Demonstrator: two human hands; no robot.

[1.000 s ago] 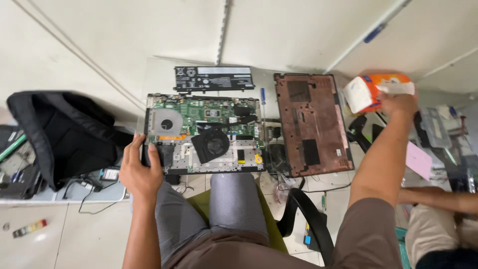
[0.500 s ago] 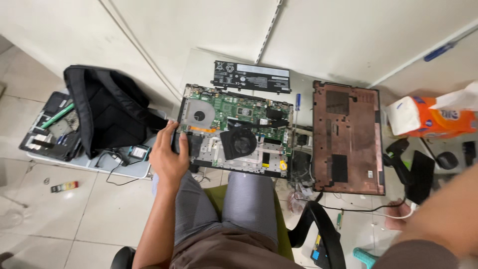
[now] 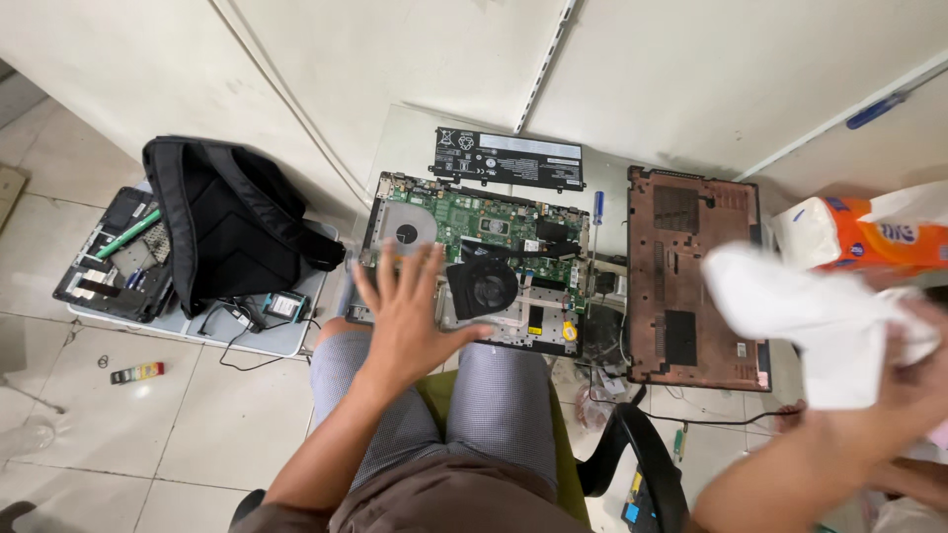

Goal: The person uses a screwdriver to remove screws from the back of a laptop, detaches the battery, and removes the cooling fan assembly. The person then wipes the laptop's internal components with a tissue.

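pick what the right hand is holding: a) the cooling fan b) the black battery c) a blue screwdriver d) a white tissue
d: the right hand is closed on a white tissue off to the right of the opened laptop, while the blue screwdriver and the black battery lie on the floor untouched.

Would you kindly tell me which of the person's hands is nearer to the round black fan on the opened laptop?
Left. The left hand is spread open just beside the fan, over the laptop board. The right hand is far off to the side, holding a white tissue.
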